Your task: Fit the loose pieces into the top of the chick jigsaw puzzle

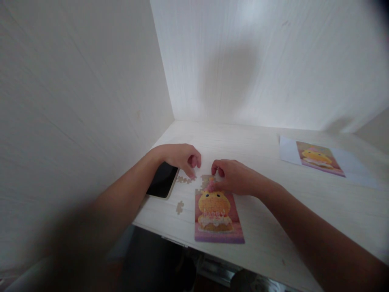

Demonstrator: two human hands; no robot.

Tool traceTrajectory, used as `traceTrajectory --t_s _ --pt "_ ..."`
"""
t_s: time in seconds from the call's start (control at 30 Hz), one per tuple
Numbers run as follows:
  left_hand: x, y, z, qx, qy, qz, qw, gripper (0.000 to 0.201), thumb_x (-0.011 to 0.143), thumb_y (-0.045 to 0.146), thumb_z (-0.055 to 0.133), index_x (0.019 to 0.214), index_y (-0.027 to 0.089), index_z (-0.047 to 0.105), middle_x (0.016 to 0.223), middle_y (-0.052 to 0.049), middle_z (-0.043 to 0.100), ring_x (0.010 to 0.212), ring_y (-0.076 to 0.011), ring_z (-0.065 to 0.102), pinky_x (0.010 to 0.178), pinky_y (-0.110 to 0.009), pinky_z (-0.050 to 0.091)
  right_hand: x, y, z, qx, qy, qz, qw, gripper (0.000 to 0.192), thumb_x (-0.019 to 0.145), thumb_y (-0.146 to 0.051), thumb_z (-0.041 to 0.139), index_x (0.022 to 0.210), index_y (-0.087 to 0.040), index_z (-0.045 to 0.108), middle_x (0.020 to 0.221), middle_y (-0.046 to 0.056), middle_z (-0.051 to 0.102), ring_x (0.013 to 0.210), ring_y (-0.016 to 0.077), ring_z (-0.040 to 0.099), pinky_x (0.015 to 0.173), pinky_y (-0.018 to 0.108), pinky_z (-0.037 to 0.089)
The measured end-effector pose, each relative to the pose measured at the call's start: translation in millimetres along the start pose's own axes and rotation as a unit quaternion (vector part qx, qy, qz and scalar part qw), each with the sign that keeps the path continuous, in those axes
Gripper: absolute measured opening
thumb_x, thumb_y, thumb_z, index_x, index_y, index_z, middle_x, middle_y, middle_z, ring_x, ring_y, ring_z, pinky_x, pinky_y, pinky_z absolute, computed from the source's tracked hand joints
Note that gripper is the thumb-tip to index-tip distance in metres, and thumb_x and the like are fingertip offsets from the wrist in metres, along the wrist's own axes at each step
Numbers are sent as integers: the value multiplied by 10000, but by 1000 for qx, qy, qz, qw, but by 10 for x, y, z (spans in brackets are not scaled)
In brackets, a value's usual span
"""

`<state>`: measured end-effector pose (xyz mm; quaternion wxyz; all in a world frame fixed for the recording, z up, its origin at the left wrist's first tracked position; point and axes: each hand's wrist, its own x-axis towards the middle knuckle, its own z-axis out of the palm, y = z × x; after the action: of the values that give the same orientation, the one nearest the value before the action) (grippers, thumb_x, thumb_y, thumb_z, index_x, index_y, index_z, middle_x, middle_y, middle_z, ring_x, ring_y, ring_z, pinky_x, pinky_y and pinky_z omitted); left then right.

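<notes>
A nearly whole jigsaw puzzle (217, 215) of a yellow figure on a pink ground lies on the white table (304, 202). My left hand (182, 158) presses its fingertips on a few loose joined pieces (184, 179) just left of the puzzle's top. My right hand (234, 176) rests curled on the puzzle's top edge, its fingertips on the pieces there. One single loose piece (180, 207) lies apart, to the left of the puzzle.
A dark phone (162, 180) lies face up by the left wall, under my left wrist. A printed sheet (322, 158) with the same picture lies at the far right. White walls close the left and back sides. The table's near edge runs just below the puzzle.
</notes>
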<state>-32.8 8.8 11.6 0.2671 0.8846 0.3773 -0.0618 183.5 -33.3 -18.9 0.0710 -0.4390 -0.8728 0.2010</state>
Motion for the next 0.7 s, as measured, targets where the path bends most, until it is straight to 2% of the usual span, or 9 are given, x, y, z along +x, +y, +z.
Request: traceTrajectory --t_s 0.13,0.33,0.47,0.57,0.63,0.7 --pt "-60 155 14 48 19 -23 998 382 509 377 764 837 202 675 766 0 638 678 -129 531 622 -238 336 3 28 4 6 -1 1 1000 515 592 -642 612 880 -215 600 768 29 608 639 147 513 519 257 331" --pt "-23 166 70 -13 -17 -38 999 242 573 265 730 786 175 660 673 15 633 587 -103 539 540 -216 345 2 20 -7 5 -3 7 1000 523 587 -646 613 885 -217 601 779 24 611 637 140 511 515 253 337" --pt "-16 145 69 -15 -55 -9 998 192 631 272 693 780 155 662 657 10 614 585 -92 522 532 -204 350 -3 9 -20 0 -11 10 1000 515 588 -631 622 886 -210 605 782 26 611 632 134 510 514 250 333" --pt "-28 161 54 -4 -55 17 998 197 652 277 678 792 141 652 676 4 609 596 -90 517 533 -197 359 -6 13 -24 4 -7 7 1000 519 584 -634 623 879 -208 607 779 26 612 630 133 511 515 249 334" --pt "-25 161 47 -30 -51 23 998 188 666 269 667 796 136 639 681 0 616 602 -89 525 544 -195 375 -5 19 -22 6 -6 6 1000 524 580 -643 621 879 -212 608 776 24 611 623 132 510 511 250 333" --pt "-3 140 52 -102 -61 20 993 187 690 260 650 825 133 631 696 -9 631 611 -93 547 564 -200 405 -2 25 -18 7 -5 7 1000 518 573 -638 629 872 -216 608 772 21 611 616 131 510 505 248 330"
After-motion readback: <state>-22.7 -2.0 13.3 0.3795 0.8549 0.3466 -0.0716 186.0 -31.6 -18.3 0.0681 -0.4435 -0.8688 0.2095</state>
